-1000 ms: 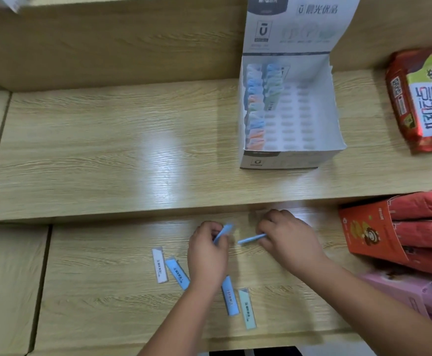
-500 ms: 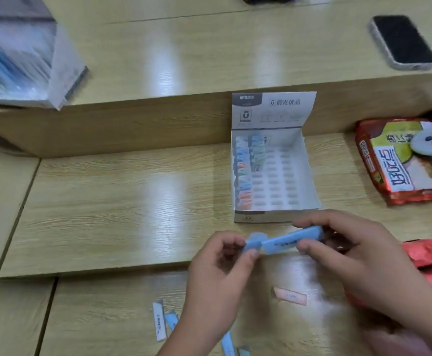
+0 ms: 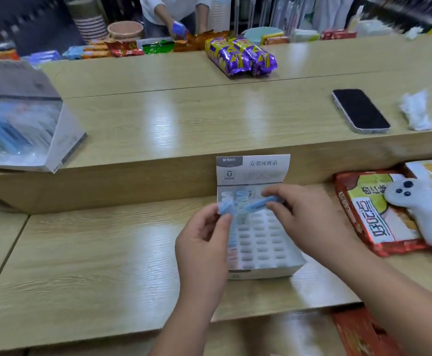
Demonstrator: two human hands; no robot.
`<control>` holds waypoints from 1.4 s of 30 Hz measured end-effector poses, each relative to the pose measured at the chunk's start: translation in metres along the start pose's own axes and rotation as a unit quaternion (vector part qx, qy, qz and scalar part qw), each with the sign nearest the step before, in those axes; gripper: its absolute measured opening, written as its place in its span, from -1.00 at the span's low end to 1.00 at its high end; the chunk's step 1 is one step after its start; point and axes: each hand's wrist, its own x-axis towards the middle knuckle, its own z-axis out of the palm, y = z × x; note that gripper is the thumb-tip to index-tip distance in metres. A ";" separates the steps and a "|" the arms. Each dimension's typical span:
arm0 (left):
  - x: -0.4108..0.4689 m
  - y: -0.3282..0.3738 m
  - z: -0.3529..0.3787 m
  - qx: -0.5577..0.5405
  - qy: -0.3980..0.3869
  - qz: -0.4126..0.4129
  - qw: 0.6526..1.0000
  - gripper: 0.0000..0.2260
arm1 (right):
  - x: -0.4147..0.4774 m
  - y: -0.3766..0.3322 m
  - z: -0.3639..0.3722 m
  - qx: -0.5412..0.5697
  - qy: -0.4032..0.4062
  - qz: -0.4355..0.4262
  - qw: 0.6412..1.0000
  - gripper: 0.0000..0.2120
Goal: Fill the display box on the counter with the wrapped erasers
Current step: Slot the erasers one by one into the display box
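Observation:
A white display box (image 3: pixel 266 269) with an upright printed lid stands on the middle wooden shelf. Its floor has rows of oval slots, and wrapped erasers fill its left columns. My left hand (image 3: pixel 204 242) pinches a blue wrapped eraser (image 3: pixel 225 207) over the box's left side. My right hand (image 3: pixel 309 219) pinches a second blue wrapped eraser (image 3: pixel 257 203) above the back of the box. The two erasers are close together but apart.
A black phone (image 3: pixel 359 110) and crumpled white wrapper (image 3: pixel 415 111) lie on the upper counter. A blurred box (image 3: pixel 25 124) sits at upper left. Red snack bags (image 3: pixel 379 214) and a white plush toy (image 3: pixel 417 209) lie right. Purple snack packs (image 3: pixel 240 57) and a person stand beyond.
Both hands rose from the lower shelf with a blue eraser each and now hover over the display box. The view tilted up, so the loose erasers below dropped out of sight.

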 end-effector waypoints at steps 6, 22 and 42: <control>0.001 -0.013 0.005 -0.002 0.027 -0.002 1.000 -0.72 | -0.004 -0.001 0.004 -0.038 0.010 -0.081 0.996 -0.72; 0.001 -0.021 0.002 0.034 -0.004 0.000 0.999 -0.76 | -0.002 0.005 0.031 -0.121 -0.008 -0.177 0.977 -0.83; 0.017 -0.012 -0.003 0.025 -0.043 -0.001 0.999 -0.80 | 0.006 -0.014 0.003 0.170 -0.033 -0.097 0.980 -0.69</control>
